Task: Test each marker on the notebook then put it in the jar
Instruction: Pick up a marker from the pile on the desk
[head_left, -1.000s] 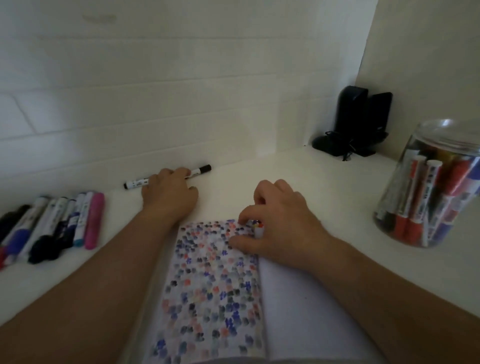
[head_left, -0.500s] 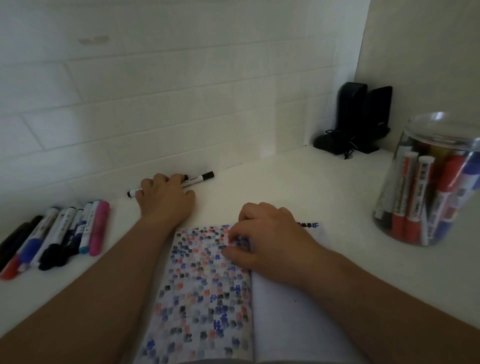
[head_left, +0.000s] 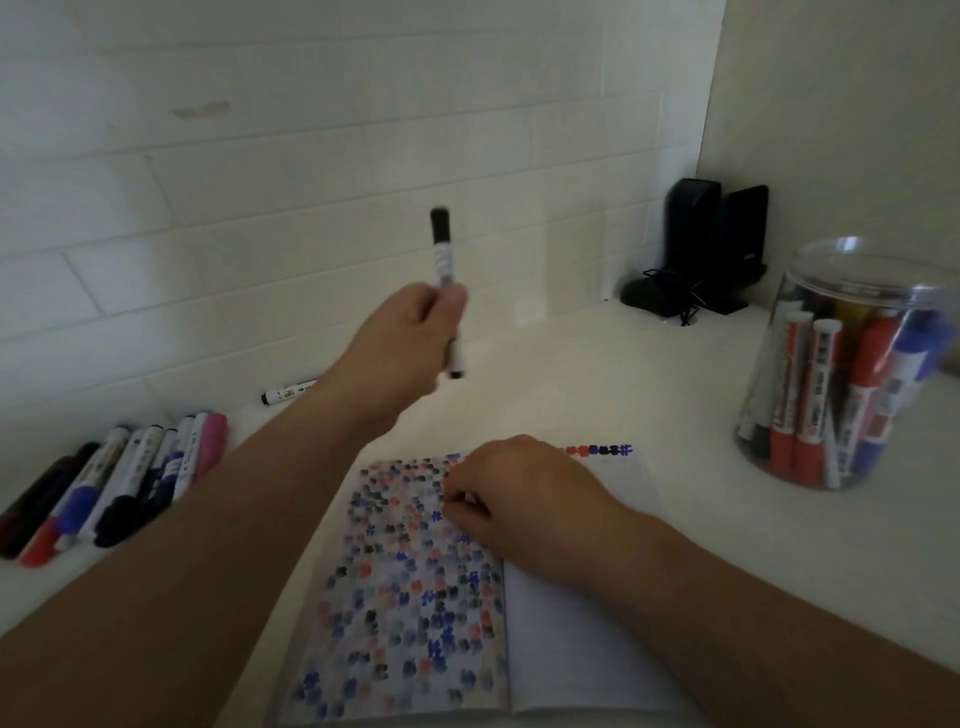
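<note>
Since half a second ago the left hand has come up off the table with a black marker; earlier it was flat on the table at the wall. I see the marker upright now, cap end high against the tiles, lower end sticking out below the fist. It's motion-blurred. Fingers are curled round the barrel, thumb side toward me.

A second black marker lies on the table by the wall, partly hidden behind the left forearm.

Right hand sits on the notebook near the top of the spine, same spot as before. Fingers are curled with the tips bunched at the page; I can't tell if they pinch anything.

The notebook lies open in front of me. Its left page is covered in small blue, red and black test marks. The right page is mostly blank, with one short row of marks along its top edge.

The jar stands on the table at the right, well apart from both hands, clear, holding red, blue and black markers upright.

A row of markers lies at the far left, side by side, pink one nearest the notebook.

Black speakers stand in the back corner with a cable bundle in front.
</note>
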